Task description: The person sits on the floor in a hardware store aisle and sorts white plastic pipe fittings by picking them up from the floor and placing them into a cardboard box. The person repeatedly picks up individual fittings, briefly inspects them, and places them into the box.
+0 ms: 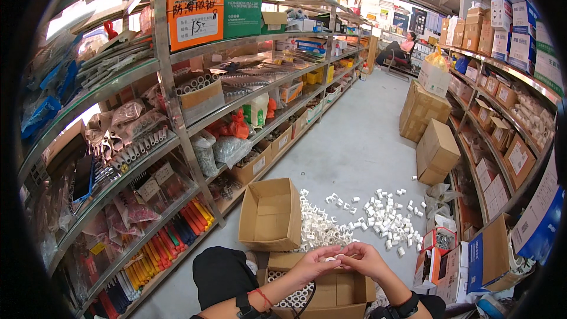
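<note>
My left hand [320,262] and my right hand [364,260] meet at the fingertips around a small white plastic pipe fitting [330,258], mostly covered by the fingers. Beneath them stands an open cardboard box [351,285]. White ring-ended pipe couplings [297,297] stand in rows in its left part, partly behind my left forearm. Just beyond my hands, a heap of white plastic pipe clips [320,226] lies on the floor. Loose white couplings [390,218] are scattered to its right. A second open cardboard box [269,215] sits left of the clips.
Metal shelving [165,53] packed with hardware runs along the left. Closed cartons [437,148] stand before the right-hand shelves [491,110]. An open blue-and-white box [491,248] is close on my right. Far down the aisle a person [405,46] sits on a chair.
</note>
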`<action>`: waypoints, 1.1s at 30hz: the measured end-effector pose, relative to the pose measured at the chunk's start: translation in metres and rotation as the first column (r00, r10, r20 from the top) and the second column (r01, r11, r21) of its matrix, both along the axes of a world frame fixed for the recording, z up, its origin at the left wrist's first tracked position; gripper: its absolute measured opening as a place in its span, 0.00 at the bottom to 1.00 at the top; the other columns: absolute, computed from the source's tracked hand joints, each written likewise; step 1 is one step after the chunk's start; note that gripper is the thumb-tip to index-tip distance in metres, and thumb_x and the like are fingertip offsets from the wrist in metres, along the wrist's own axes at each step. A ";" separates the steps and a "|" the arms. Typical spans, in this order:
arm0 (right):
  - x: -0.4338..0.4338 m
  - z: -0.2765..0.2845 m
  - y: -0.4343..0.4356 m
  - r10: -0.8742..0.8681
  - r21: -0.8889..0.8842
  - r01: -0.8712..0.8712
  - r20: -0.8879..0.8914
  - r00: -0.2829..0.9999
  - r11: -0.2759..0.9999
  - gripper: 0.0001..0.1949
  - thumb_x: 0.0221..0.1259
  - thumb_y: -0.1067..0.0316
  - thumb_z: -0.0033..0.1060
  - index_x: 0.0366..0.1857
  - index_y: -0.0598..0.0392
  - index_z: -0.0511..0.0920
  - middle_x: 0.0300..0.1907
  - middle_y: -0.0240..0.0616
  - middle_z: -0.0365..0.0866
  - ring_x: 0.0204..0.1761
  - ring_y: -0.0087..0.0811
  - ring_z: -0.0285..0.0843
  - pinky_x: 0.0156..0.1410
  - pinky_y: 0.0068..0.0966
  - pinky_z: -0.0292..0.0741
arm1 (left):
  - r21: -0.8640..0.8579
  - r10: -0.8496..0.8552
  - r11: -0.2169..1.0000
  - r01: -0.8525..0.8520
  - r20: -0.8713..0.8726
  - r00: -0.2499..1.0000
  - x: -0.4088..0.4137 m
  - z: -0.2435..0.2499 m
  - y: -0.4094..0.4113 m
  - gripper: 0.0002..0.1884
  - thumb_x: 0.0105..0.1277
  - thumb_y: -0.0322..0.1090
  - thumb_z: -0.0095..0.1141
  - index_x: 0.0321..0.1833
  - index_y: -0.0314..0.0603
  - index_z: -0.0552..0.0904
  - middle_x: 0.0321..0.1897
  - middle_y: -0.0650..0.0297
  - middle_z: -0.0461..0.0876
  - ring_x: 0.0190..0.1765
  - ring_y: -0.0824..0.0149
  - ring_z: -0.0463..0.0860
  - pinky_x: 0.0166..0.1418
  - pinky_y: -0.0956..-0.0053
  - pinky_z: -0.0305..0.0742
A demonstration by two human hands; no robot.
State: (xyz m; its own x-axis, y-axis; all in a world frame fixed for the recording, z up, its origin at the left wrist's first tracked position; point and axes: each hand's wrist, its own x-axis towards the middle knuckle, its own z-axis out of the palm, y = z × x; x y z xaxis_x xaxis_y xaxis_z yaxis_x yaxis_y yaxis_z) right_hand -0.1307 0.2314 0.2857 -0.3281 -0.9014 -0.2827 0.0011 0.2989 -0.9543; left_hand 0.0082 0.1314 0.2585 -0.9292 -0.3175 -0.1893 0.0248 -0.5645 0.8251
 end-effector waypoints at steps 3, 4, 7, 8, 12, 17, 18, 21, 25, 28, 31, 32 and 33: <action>0.001 -0.001 0.000 0.002 -0.007 -0.002 -0.050 0.999 1.000 0.09 0.52 0.65 0.60 0.31 0.59 0.75 0.26 0.30 0.77 0.28 0.17 0.73 0.32 0.14 0.70 | -0.006 -0.003 1.000 0.003 0.018 1.000 0.000 0.000 0.000 0.26 0.58 0.33 0.56 0.58 0.34 0.64 0.51 0.59 0.70 0.53 0.71 0.70 0.54 0.80 0.67; 0.002 -0.001 -0.001 -0.003 -0.008 0.002 -0.067 0.998 1.000 0.09 0.52 0.65 0.60 0.30 0.58 0.75 0.26 0.30 0.77 0.28 0.17 0.72 0.32 0.13 0.69 | -0.016 -0.005 1.000 0.006 0.029 1.000 0.001 0.002 -0.001 0.26 0.58 0.33 0.56 0.58 0.34 0.65 0.51 0.59 0.70 0.53 0.71 0.70 0.54 0.80 0.67; 0.002 -0.002 -0.001 -0.002 -0.022 0.000 -0.082 0.997 1.000 0.08 0.53 0.65 0.60 0.30 0.58 0.76 0.25 0.29 0.77 0.27 0.15 0.71 0.32 0.13 0.68 | 0.002 -0.007 1.000 0.007 0.037 0.999 0.002 0.006 0.000 0.26 0.57 0.34 0.57 0.58 0.35 0.65 0.51 0.60 0.70 0.53 0.72 0.70 0.53 0.80 0.68; 0.001 -0.003 -0.001 0.001 -0.028 -0.003 -0.081 0.997 1.000 0.08 0.53 0.65 0.60 0.30 0.58 0.76 0.25 0.28 0.76 0.27 0.15 0.71 0.32 0.12 0.68 | 0.015 -0.006 1.000 0.006 0.035 0.999 0.002 0.007 0.000 0.26 0.57 0.34 0.57 0.58 0.35 0.65 0.51 0.60 0.71 0.53 0.72 0.71 0.53 0.81 0.68; 0.003 -0.001 -0.001 -0.004 -0.046 0.001 -0.069 0.998 0.999 0.08 0.53 0.65 0.60 0.30 0.58 0.76 0.24 0.27 0.76 0.26 0.14 0.70 0.32 0.12 0.68 | 0.003 0.000 1.000 0.000 0.036 0.999 0.002 0.007 -0.001 0.26 0.57 0.33 0.57 0.58 0.36 0.65 0.52 0.61 0.70 0.53 0.72 0.70 0.52 0.81 0.68; 0.004 0.003 -0.002 -0.004 -0.052 0.002 -0.044 0.999 0.999 0.08 0.53 0.65 0.60 0.30 0.58 0.76 0.23 0.27 0.76 0.26 0.14 0.70 0.31 0.12 0.67 | 0.014 -0.003 1.000 0.003 0.018 1.000 0.002 0.000 -0.003 0.26 0.57 0.34 0.56 0.58 0.37 0.65 0.53 0.60 0.69 0.54 0.73 0.70 0.53 0.80 0.68; 0.004 0.002 -0.002 -0.007 -0.049 0.005 -0.040 0.999 0.999 0.08 0.53 0.65 0.59 0.30 0.58 0.76 0.23 0.27 0.76 0.26 0.14 0.70 0.31 0.12 0.67 | 0.016 -0.003 1.000 0.003 0.019 1.000 0.001 0.000 -0.003 0.26 0.57 0.34 0.56 0.58 0.37 0.65 0.53 0.61 0.69 0.54 0.73 0.70 0.53 0.80 0.68; 0.002 0.001 -0.001 -0.012 -0.053 0.012 -0.014 1.000 0.999 0.08 0.54 0.64 0.59 0.30 0.57 0.76 0.24 0.27 0.76 0.26 0.14 0.70 0.31 0.12 0.67 | 0.018 -0.006 1.000 0.005 0.019 1.000 0.001 0.002 -0.002 0.26 0.58 0.35 0.56 0.58 0.38 0.66 0.54 0.61 0.69 0.54 0.73 0.69 0.53 0.79 0.68; 0.001 0.002 -0.002 -0.017 -0.076 0.019 0.025 1.000 0.997 0.08 0.54 0.63 0.58 0.30 0.57 0.75 0.24 0.27 0.76 0.26 0.14 0.70 0.31 0.12 0.68 | 0.007 -0.010 1.000 0.010 0.009 1.000 0.001 0.002 -0.003 0.25 0.58 0.35 0.56 0.58 0.38 0.66 0.54 0.62 0.68 0.55 0.72 0.69 0.54 0.78 0.68; 0.000 -0.001 -0.002 -0.005 -0.072 0.005 0.003 1.000 0.997 0.09 0.54 0.63 0.58 0.30 0.57 0.75 0.24 0.27 0.75 0.26 0.14 0.70 0.32 0.12 0.68 | 0.011 -0.005 1.000 0.005 0.012 1.000 0.001 0.002 -0.003 0.25 0.57 0.35 0.57 0.58 0.38 0.66 0.54 0.62 0.68 0.56 0.72 0.68 0.54 0.78 0.68; 0.000 -0.006 -0.002 -0.004 -0.071 0.004 -0.008 1.000 0.997 0.09 0.55 0.63 0.58 0.30 0.57 0.75 0.24 0.26 0.75 0.25 0.14 0.70 0.32 0.12 0.68 | 0.018 -0.006 1.000 0.005 0.027 1.000 0.001 0.002 -0.003 0.26 0.57 0.35 0.57 0.58 0.39 0.66 0.55 0.62 0.68 0.56 0.72 0.68 0.54 0.78 0.68; 0.000 -0.007 -0.001 -0.008 -0.071 0.007 -0.007 1.000 0.997 0.09 0.55 0.63 0.58 0.30 0.57 0.75 0.24 0.26 0.75 0.25 0.14 0.70 0.32 0.12 0.68 | 0.020 -0.007 1.000 0.006 0.033 0.999 0.001 0.002 -0.003 0.26 0.57 0.35 0.57 0.58 0.39 0.66 0.55 0.62 0.68 0.56 0.72 0.69 0.54 0.78 0.68; 0.000 -0.008 -0.001 -0.004 -0.081 0.002 -0.023 1.000 0.997 0.09 0.55 0.63 0.58 0.30 0.57 0.75 0.23 0.26 0.75 0.25 0.15 0.70 0.32 0.13 0.68 | 0.020 -0.010 1.000 0.009 0.041 0.999 0.002 0.003 -0.003 0.26 0.57 0.35 0.57 0.58 0.39 0.66 0.55 0.63 0.68 0.55 0.72 0.69 0.53 0.79 0.69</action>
